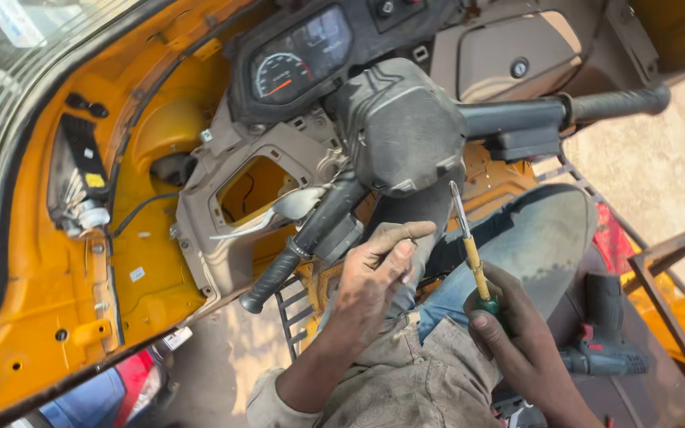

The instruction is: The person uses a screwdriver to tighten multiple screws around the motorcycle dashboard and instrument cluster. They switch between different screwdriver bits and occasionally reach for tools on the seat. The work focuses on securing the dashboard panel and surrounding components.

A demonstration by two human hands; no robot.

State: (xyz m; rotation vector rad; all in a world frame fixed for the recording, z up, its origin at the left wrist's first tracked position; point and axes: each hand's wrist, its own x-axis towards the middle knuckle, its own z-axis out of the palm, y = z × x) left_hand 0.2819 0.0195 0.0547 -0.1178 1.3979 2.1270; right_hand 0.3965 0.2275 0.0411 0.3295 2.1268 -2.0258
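Yellow-painted sheet metal formed the vehicle's front body, filling the frame from nine to seven o'clock; its upper edge was cut off by the picture border. Against it sat a grey dashboard panel with an open rectangular cut-out, behind which only yellow metal and a dark wire could be made out. At twelve o'clock lay the black instrument cluster, its dial partly lost to glare. The grey handlebar housing occupied the centre, with the right grip running to two o'clock and the left grip slanting to seven o'clock beside a silver lever. A cordless drill rested at four o'clock, its front end hidden by the right forearm.

The left hand reached up at six o'clock, fingers loosely extended and close together, fingertips touching the underside of the housing; what lay beneath the palm was hidden. The right hand, at five o'clock, was closed around the green handle of a screwdriver, whose yellow shaft and metal tip pointed up toward the housing's lower edge; whether the tip met it could not be told.
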